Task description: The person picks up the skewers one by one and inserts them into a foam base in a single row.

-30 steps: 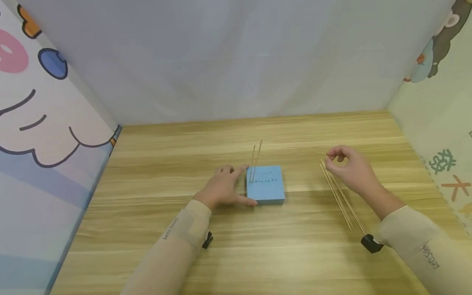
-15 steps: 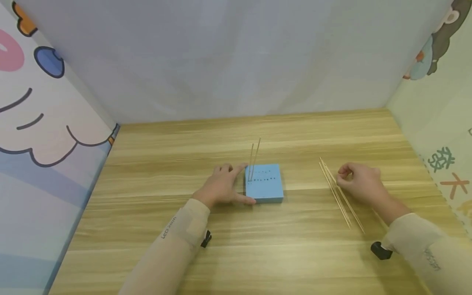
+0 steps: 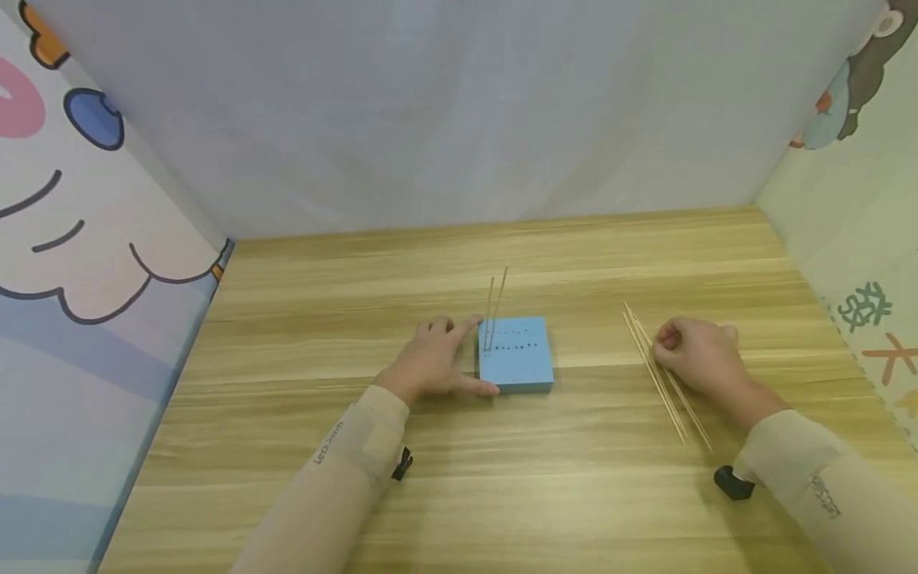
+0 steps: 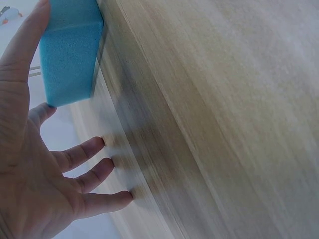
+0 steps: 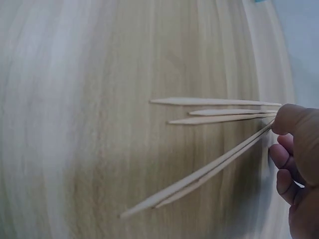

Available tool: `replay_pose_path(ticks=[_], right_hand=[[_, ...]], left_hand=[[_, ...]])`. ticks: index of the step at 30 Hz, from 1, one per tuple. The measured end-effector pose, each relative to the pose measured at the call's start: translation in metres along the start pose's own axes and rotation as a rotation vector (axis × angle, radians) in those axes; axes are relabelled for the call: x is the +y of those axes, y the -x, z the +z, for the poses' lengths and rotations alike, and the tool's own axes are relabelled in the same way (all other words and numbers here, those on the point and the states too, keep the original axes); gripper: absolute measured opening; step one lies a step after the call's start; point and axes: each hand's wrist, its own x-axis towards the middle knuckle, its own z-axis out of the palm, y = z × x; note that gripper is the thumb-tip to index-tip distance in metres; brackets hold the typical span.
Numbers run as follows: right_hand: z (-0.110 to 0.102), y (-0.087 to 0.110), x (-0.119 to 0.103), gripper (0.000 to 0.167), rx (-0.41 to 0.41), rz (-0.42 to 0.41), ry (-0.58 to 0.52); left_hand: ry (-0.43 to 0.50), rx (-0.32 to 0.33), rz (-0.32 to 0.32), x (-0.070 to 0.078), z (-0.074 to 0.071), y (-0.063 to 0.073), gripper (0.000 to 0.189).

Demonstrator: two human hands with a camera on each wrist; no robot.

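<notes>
"Starting with the surface (image 3: 559,478), where is the block (image 3: 518,368) placed?"

"Midway between the left and right edges it is set, well in from the far edge."

"How is it held?"

"By the left hand (image 3: 433,359): its near left corner is touched by the thumb, its far left corner by the forefinger. The other fingers are spread, tips lowered to the surface."

"And what is carried by it?"

"Two upright sticks (image 3: 489,313), tilted slightly, are stuck in close to its left edge. Its top is marked with rows of dark dots (image 3: 512,347)."

"The loose sticks (image 5: 204,101)?"

"Between block and right edge they are laid. Those nearest that edge are touched by the right hand (image 3: 699,355); its thumb and forefinger are pressed together, but whether one is pinched cannot be told."
</notes>
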Motion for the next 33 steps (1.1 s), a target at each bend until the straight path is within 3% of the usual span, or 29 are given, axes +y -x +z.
replay_pose_path(ticks=[21, 26, 30, 33], right_hand=[[-0.008, -0.005, -0.01, 0.026, -0.032, 0.049, 0.173], [-0.013, -0.008, -0.015, 0.016, -0.082, 0.058, 0.2], [-0.016, -0.01, -0.018, 0.035, -0.129, 0.068, 0.219], [-0.017, -0.011, -0.018, 0.037, -0.142, 0.072, 0.226]], left_hand=[[0.004, -0.004, -0.004, 0.0, 0.0, 0.0, 0.123], [0.001, 0.0, -0.004, -0.001, 0.0, -0.001, 0.123], [0.003, 0.003, 0.0, -0.001, 0.0, 0.0, 0.122], [0.01, 0.004, 0.005, 0.0, -0.001, 0.001, 0.122]])
